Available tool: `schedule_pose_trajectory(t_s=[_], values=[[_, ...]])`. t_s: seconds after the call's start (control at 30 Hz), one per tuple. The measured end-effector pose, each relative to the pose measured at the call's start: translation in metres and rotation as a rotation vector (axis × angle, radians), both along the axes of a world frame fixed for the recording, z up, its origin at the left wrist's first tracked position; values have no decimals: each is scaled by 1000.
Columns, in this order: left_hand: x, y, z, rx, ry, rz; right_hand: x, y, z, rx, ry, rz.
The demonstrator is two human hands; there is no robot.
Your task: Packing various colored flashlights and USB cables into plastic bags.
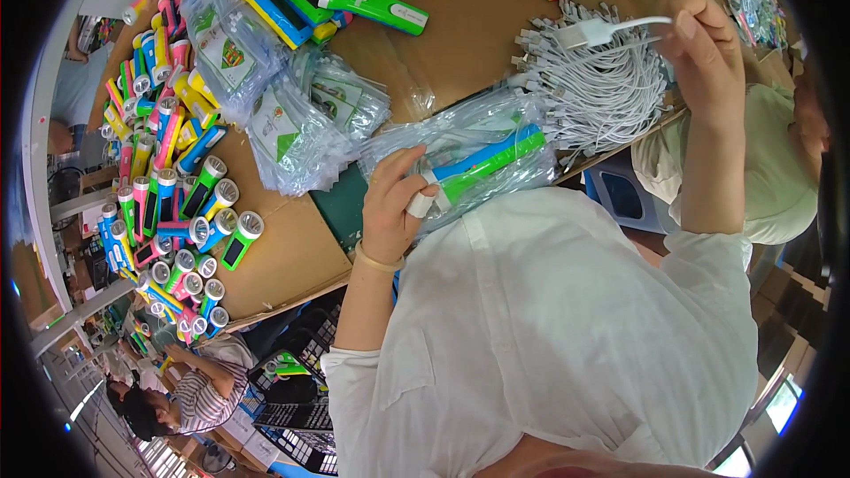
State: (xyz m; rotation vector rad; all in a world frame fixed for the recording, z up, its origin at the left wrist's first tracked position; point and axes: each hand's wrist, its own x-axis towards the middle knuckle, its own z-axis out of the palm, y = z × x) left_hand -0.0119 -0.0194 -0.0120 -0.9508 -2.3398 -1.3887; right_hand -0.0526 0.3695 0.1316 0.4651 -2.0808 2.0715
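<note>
Here the raised right hand [711, 51] pinches a cable [598, 32], the curled left hand [388, 211] a flashlight [496, 161].

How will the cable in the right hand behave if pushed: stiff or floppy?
The cable is probably floppy: it's thin, and similar ones in the pile curve into loops. Its plug looks rigid and wider, so bending should happen behind it. Likely light too, since the right hand holds it with just thumb and fingertips.
</note>
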Motion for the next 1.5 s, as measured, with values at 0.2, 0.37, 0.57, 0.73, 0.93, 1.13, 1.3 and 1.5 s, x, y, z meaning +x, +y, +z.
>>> schedule_pose_trajectory(t_s=[0.2,0.37,0.57,0.73,0.93,1.13,1.3,1.5], values=[[7,-2,-6,63,-69,47,1,-76,-37,-43,-182,302],[10,-4,-5,64,-96,68,5,-76,-56,236,-363,242],[11,-7,-7,84,-92,46,7,-76,-39,502,-290,333],[21,-6,-1,115,-211,179,7,-112,-46,638,33,374],[40,-17,8,4,-422,355,6,-146,-67,1062,311,426],[39,-4,26,87,-242,341,-12,-177,-82,732,126,635],[38,0,26,174,-271,369,-14,-187,-65,592,-243,794],[43,-7,16,245,-297,284,-4,-177,-71,698,13,622]])
